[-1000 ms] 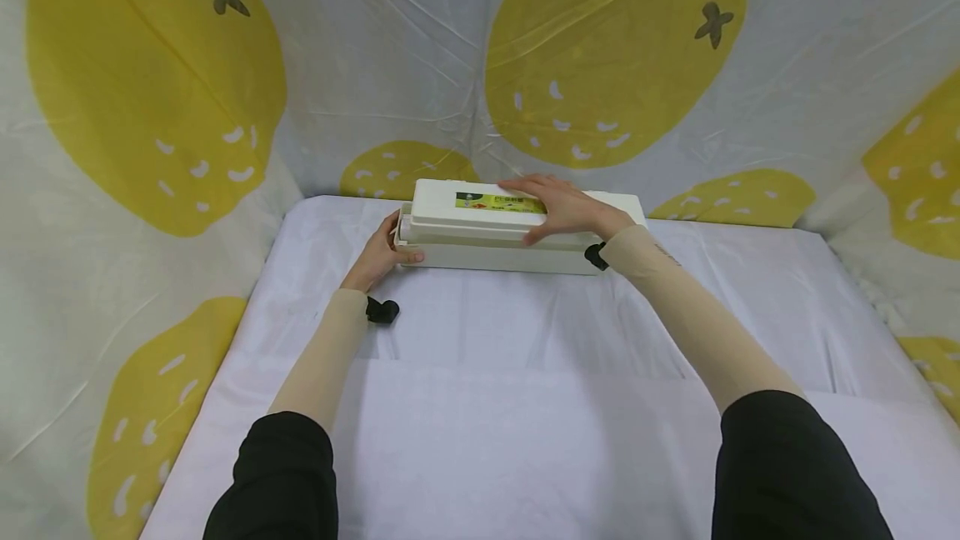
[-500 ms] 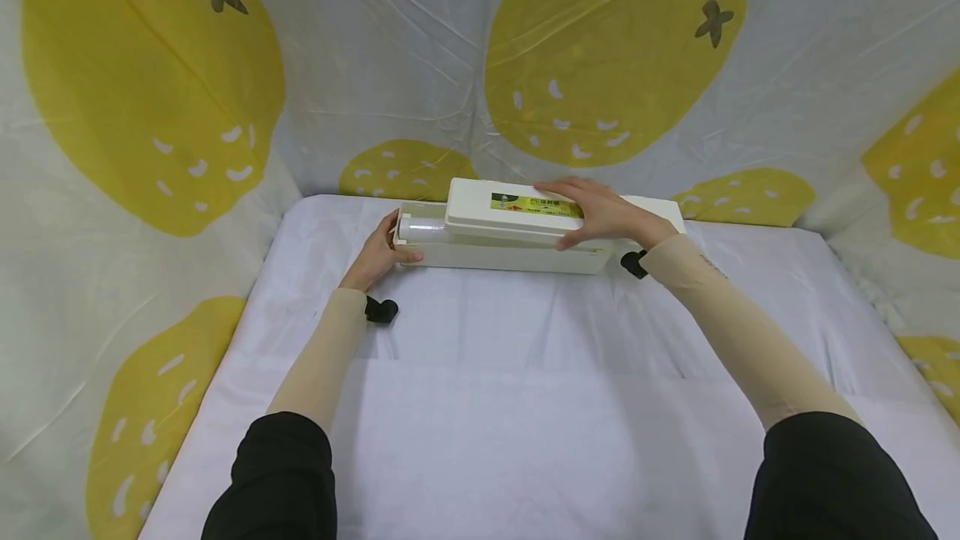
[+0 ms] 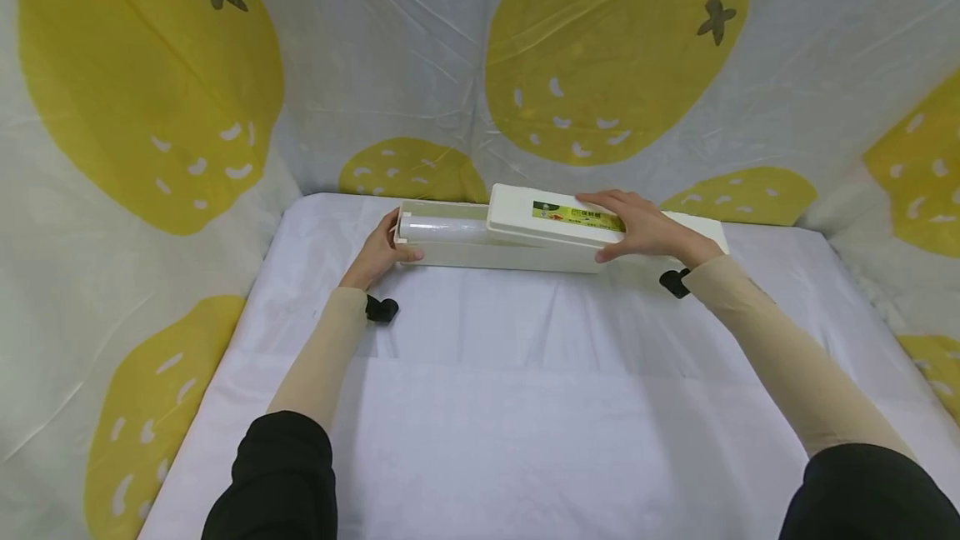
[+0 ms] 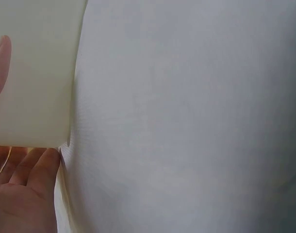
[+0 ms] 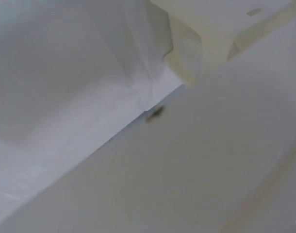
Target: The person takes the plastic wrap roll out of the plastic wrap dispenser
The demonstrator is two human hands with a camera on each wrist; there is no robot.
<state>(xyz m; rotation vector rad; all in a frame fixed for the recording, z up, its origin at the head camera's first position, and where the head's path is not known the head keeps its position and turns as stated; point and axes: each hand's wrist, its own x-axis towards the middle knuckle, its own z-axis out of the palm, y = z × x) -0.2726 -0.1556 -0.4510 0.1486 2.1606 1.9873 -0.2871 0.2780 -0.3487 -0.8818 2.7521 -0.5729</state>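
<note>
A long white plastic box (image 3: 480, 257) sits near the back of the bed-like surface, with a roll of clear wrap (image 3: 442, 229) showing in its uncovered left part. My left hand (image 3: 375, 252) grips the box's left end, thumb on the front wall and fingers around the end. In the left wrist view, that hand's fingers (image 4: 41, 170) press against the box end. The white lid (image 3: 513, 205), with a yellow-green label (image 3: 577, 215), overlaps the right part of the box and juts past its right end. My right hand (image 3: 648, 227) holds this lid, thumb at its front edge, fingers across the top.
A white cloth (image 3: 510, 440) covers the surface under the box. Behind and beside it hang white sheets printed with big yellow lemons (image 3: 615, 48). Black wrist cameras (image 3: 382, 310) sit on both wrists.
My right hand has shifted the lid to the right, and its left end has come off the box, uncovering the roll. The left hand and the box have stayed in place.
</note>
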